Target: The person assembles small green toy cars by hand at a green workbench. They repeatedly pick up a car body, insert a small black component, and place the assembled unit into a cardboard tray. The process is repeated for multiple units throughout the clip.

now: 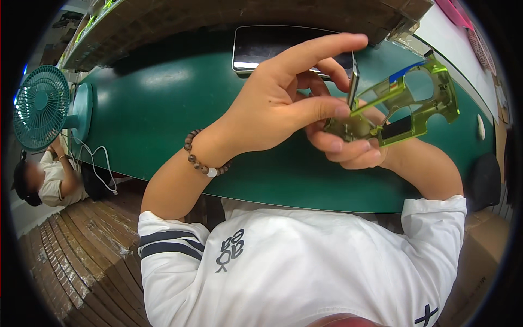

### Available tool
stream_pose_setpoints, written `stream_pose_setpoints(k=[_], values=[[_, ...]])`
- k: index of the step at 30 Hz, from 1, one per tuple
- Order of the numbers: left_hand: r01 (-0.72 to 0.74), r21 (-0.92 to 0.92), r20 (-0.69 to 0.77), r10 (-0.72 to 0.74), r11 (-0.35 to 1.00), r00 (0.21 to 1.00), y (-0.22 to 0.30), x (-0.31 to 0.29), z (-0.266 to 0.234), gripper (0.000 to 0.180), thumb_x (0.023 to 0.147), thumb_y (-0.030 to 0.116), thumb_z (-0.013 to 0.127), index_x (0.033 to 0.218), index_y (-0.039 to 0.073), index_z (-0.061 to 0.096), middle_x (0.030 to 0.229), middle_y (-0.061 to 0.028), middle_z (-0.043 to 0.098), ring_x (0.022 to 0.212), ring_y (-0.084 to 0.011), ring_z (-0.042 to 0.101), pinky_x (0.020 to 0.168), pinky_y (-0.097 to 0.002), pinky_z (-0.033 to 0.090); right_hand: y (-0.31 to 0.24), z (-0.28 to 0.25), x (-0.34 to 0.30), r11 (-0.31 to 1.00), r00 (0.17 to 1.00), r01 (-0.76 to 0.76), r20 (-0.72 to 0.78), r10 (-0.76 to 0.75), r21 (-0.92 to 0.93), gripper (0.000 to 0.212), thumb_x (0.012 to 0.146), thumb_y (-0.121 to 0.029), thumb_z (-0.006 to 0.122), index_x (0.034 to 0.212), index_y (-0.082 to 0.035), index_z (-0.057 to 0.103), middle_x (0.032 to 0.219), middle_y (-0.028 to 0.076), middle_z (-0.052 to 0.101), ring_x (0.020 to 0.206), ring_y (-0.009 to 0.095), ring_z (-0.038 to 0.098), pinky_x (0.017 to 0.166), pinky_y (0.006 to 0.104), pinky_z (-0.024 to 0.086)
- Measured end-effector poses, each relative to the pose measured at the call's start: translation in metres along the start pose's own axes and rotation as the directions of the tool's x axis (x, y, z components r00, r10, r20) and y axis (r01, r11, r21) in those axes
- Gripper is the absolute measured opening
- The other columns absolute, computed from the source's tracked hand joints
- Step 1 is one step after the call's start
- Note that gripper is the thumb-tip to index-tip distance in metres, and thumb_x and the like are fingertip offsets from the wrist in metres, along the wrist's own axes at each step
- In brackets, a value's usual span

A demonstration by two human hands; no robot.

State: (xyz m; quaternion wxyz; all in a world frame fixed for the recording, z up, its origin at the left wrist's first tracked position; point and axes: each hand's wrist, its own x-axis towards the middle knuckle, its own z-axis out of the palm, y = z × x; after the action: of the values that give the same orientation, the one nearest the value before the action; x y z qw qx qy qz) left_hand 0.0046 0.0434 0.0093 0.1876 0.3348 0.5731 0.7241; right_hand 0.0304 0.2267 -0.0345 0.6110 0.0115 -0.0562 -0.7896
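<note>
A translucent yellow-green plastic frame (417,131), with large round cut-outs, a blue strip and dark patches, is held above the table right of centre. My right hand (351,155) grips its left end from below, fingers curled around it. From the left comes my left hand (275,103), a beaded bracelet (193,155) on its wrist. Its thumb and bent fingers close on the left end of the frame, around a thin upright edge (354,82), while the index finger sticks out above. The hands partly hide that end, and whether the upright edge is a separate piece I cannot tell.
Behind my hands a dark-screened flat device (256,49) lies on the green table (163,109). A teal fan (41,106) stands at the left, near a seated person (57,180). Cardboard (207,13) borders the far edge; stacked cardboard (81,261) is lower left.
</note>
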Motion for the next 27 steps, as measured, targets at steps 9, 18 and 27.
stream_pose_setpoints(k=[9, 18, 27], values=[[0.074, 0.074, 0.099, -0.081, 0.995, 0.992, 0.006, 0.002, -0.008, 0.053, 0.08, -0.003, 0.067, 0.129, 0.001, 0.05, 0.112, -0.0108, 0.058, 0.08, -0.0071, 0.059, 0.063, -0.0192, 0.047, 0.005, 0.004, -0.005, 0.997, 0.994, 0.072, -0.085, -0.074, -0.026, 0.066, 0.097, -0.055, 0.038, 0.132, 0.001, 0.043, 0.09, 0.02, 0.055, 0.062, 0.022, 0.058, 0.052, 0.0359, 0.053], [0.105, -0.13, 0.051, -0.099, 0.986, 0.994, 0.003, -0.003, -0.009, 0.091, 0.077, 0.051, 0.067, 0.141, -0.002, 0.032, 0.141, -0.0217, 0.041, 0.125, -0.03, 0.048, 0.106, -0.0426, 0.036, -0.016, 0.034, -0.014, -0.444, 0.088, 0.004, 0.442, -0.893, -0.896, 0.024, 0.098, -0.029, 0.054, 0.096, -0.006, 0.055, 0.073, -0.004, 0.05, 0.061, 0.001, 0.043, 0.052, 0.0185, 0.035], [-0.304, 0.85, 0.151, 0.354, 0.43, 0.923, -0.008, -0.002, -0.011, 0.107, 0.06, 0.022, 0.088, 0.143, -0.004, 0.027, 0.143, -0.025, 0.036, 0.13, -0.0369, 0.041, 0.107, -0.0415, 0.035, -0.014, 0.037, -0.008, 0.005, -0.003, 0.165, -0.005, -1.0, -0.986, 0.025, 0.098, -0.031, 0.05, 0.104, -0.007, 0.051, 0.073, -0.001, 0.054, 0.058, 0.005, 0.051, 0.044, 0.0226, 0.037]])
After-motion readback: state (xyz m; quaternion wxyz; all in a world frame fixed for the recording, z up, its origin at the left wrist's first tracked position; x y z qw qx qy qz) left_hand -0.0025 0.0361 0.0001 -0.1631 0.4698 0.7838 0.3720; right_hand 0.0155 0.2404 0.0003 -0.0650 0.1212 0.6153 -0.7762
